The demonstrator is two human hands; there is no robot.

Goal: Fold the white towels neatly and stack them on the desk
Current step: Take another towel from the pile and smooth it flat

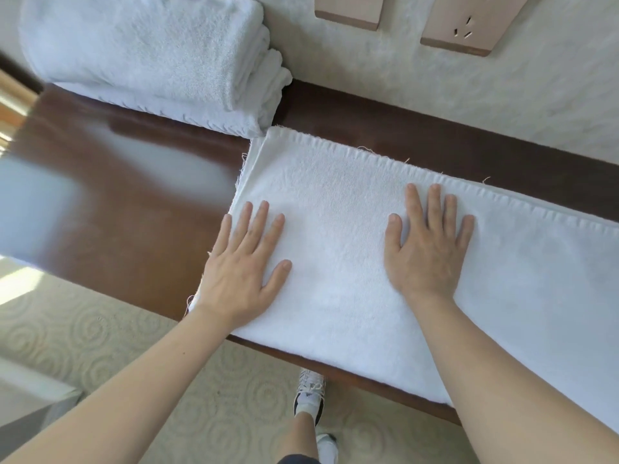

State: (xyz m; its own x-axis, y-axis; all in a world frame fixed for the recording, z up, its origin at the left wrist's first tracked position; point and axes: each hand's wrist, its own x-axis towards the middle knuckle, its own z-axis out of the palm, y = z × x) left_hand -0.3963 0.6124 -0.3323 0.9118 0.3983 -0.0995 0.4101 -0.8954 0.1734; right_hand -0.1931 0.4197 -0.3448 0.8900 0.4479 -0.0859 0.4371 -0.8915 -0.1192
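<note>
Neither grip holds anything: left hand [241, 272] and right hand [425, 242] press flat, fingers spread, on the towel [335, 296] along the counter's [134, 202] near edge. It looks soft, light and limp; pinch its left corners to fold toward the stack [150, 58] at the far edge.

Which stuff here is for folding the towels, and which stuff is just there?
For the job:
flat towel, under the left hand and right hand
folded towel pile
desk

Just there:
wall sockets
carpet
shoe

Dark wooden desk [134, 202] under flat towel [335, 296], folded stack [150, 51].
</note>
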